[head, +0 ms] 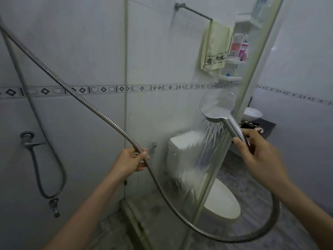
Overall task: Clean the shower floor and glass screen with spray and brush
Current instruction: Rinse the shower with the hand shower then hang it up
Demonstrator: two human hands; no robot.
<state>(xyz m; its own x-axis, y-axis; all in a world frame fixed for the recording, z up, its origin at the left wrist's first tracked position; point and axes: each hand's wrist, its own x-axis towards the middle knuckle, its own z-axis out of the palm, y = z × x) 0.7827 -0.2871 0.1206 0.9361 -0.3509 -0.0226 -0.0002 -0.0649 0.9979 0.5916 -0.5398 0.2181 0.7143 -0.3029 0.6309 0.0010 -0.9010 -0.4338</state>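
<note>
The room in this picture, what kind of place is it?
Probably a home bathroom, seen from inside the shower. The right hand holds a chrome handheld shower head spraying the clear glass screen, the left hand grips its ribbed metal hose, and a white ceramic toilet stands beyond.

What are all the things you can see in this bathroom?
glass screen: 1, clear, wet, middle
shower head: 1, silver, spraying the glass screen
hose: 1, metal, upper left to shower head
second hose: 1, grey, looped on left wall
towel: 1, pale yellow, on wall rail
corner shelf: 1, white, beside towel
toilet: 1, white, behind the glass screen
basin: 1, white, far right
left hand: 1, grips the hose
right hand: 1, grips the shower head's handle
</note>
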